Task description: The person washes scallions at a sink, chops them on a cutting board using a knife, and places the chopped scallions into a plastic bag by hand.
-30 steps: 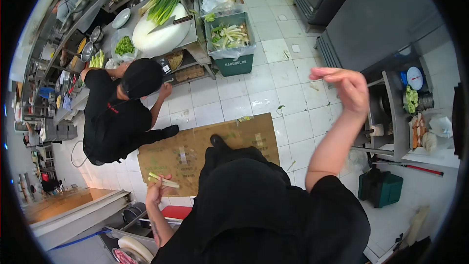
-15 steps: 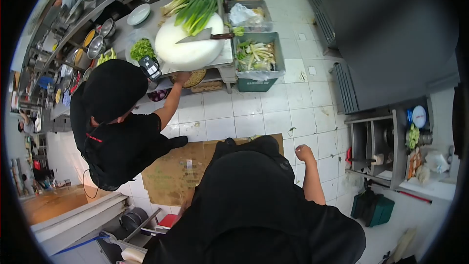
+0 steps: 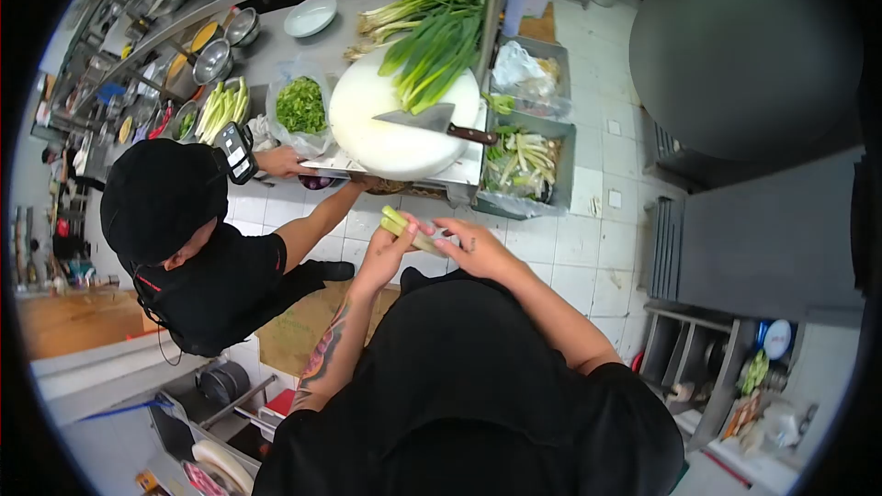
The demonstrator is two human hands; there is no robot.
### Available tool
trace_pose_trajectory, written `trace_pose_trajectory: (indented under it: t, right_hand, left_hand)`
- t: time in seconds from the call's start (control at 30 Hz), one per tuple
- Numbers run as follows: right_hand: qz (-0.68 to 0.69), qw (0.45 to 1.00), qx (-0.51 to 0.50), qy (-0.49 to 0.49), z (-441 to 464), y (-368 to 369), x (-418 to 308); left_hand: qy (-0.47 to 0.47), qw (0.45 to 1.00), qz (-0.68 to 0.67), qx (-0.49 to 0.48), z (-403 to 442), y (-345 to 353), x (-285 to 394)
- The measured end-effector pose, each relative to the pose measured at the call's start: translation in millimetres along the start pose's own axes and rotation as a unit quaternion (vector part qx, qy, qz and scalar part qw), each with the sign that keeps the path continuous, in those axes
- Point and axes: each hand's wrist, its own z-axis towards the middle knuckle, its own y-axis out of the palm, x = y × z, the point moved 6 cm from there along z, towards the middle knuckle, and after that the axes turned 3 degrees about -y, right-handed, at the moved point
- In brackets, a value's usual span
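Observation:
Pale green-white stalks (image 3: 397, 220) lie in front of my body, with my left hand (image 3: 390, 248) closed round them. My right hand (image 3: 473, 248) is at their whitish right end, its fingers bent against them. Just ahead is a round white cutting board (image 3: 363, 119) on the steel counter. A cleaver (image 3: 423, 118) with a brown handle rests on the board beside long green onions (image 3: 441, 55). To the board's left, chopped greens (image 3: 300, 106) fill a plastic bag.
A co-worker in black (image 3: 211, 285) stands at my left, one hand at the counter edge. Right of the counter is a bin of vegetable scraps (image 3: 524, 163). Cardboard (image 3: 299, 326) covers the floor. A grey cabinet (image 3: 763, 239) stands at right.
Both my hands have come together in front of me at the stalks. The counter and board appear closer. The co-worker's hand now shows at the counter edge.

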Motion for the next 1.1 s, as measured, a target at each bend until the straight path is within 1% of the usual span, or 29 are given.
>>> trace_pose_trajectory:
  t: [0.03,0.07,0.1,0.13,0.17,0.27,0.3,0.37,0.43,0.47,0.5,0.53,0.6,0.67,0.7,0.77,0.87,0.9,0.97,1.03,1.1]
  right_hand:
    - [0.072,0.997,-0.005,-0.012,15.5,-1.7,-6.2]
    - [0.076,0.997,-0.016,-0.017,28.0,-2.4,-3.8]
    - [0.092,0.995,-0.041,0.01,38.8,-1.8,2.9]
    - [0.108,0.991,-0.066,0.037,49.0,-3.1,10.1]
    - [0.11,0.99,-0.078,0.031,59.0,-9.6,12.8]
    - [0.208,0.975,-0.054,0.06,87.8,-25.7,22.8]
    - [0.211,0.974,-0.065,0.058,95.4,-28.3,23.0]
    - [0.27,0.952,-0.11,0.094,109.7,-31.9,24.2]
    - [0.264,0.952,-0.135,0.074,118.9,-30.1,27.0]
    - [0.265,0.946,-0.166,0.087,120.1,-26.5,27.5]
    - [0.267,0.939,-0.193,0.1,121.8,-23.1,27.1]
    - [0.262,0.939,-0.195,0.109,123.2,-22.4,25.7]
    - [0.268,0.938,-0.184,0.119,128.2,-14.9,33.8]
    - [0.274,0.937,-0.166,0.137,128.3,-10.4,36.5]
    - [0.284,0.934,-0.156,0.153,130.1,-9.5,34.8]
    - [0.291,0.93,-0.141,0.173,128.2,-10.0,34.8]
    - [0.305,0.927,-0.125,0.181,122.1,-20.4,37.1]
    - [0.312,0.925,-0.115,0.182,119.3,-29.0,37.3]
    - [0.318,0.925,-0.101,0.183,112.4,-52.2,35.1]
    - [0.298,0.938,-0.076,0.16,102.3,-89.5,24.5]
    - [0.262,0.955,-0.049,0.129,87.9,-131.2,13.7]
  left_hand:
    - [0.022,0.998,-0.043,0.035,7.0,1.7,19.2]
    - [0.046,0.993,-0.086,0.069,13.3,0.5,32.1]
    - [0.048,0.992,-0.088,0.081,19.0,-0.5,38.7]
    - [0.075,0.987,-0.104,0.093,23.0,-3.5,46.5]
    - [0.102,0.982,-0.119,0.106,26.6,-6.0,52.0]
    - [0.116,0.979,-0.123,0.11,37.5,6.1,58.7]
    - [0.123,0.979,-0.122,0.109,40.6,15.2,63.4]
    - [0.11,0.979,-0.11,0.135,45.6,17.1,67.1]
    - [0.095,0.976,-0.159,0.117,57.2,9.8,61.7]
    - [0.13,0.978,-0.123,0.108,62.8,3.5,66.4]
    - [0.13,0.978,-0.124,0.11,67.9,-1.2,66.5]
    - [0.118,0.977,-0.144,0.107,72.8,-4.3,64.4]
    - [0.097,0.977,-0.163,0.094,82.9,-5.8,70.9]
    - [0.069,0.964,-0.231,0.112,92.9,-9.8,73.9]
    - [0.063,0.965,-0.233,0.103,98.8,-13.8,71.0]
    - [0.093,0.951,-0.286,0.077,110.2,-21.3,66.9]
    - [0.076,0.942,-0.326,0.035,126.1,-21.2,69.3]
    - [0.073,0.942,-0.327,0.03,128.4,-18.7,73.0]
    - [0.066,0.938,-0.34,-0.022,131.4,-5.1,86.4]
    - [0.058,0.934,-0.349,-0.045,134.0,4.3,98.1]
    - [0.07,0.922,-0.373,-0.072,139.6,11.7,115.7]
